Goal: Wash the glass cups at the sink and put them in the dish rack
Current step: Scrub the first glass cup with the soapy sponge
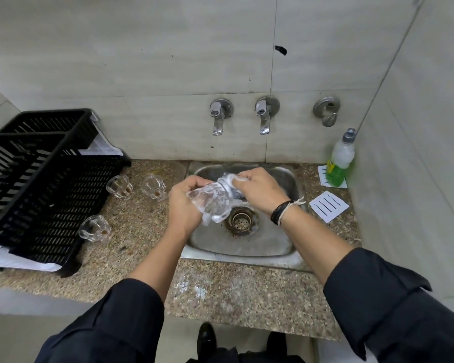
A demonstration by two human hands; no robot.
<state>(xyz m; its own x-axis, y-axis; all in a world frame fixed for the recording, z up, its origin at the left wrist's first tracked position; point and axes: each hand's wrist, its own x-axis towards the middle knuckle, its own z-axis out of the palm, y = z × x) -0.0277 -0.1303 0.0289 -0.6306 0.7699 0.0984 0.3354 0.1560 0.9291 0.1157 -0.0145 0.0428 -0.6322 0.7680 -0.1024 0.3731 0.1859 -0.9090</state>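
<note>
Soapy glass cup (212, 203) between left hand (185, 205) and right hand (260, 191) grips, above sink (247, 244)

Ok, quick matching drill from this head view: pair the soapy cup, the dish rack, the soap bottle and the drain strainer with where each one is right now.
Things:
1. soapy glass cup
2. dish rack
3. soap bottle
4. drain strainer

Places:
A. counter's far right corner, by the wall
B. bottom of the sink
C. counter left of the sink
D. gripped by the left hand over the sink, right hand at its mouth

Pairs: 1-D, 2-C, 3-A, 4-B
</note>
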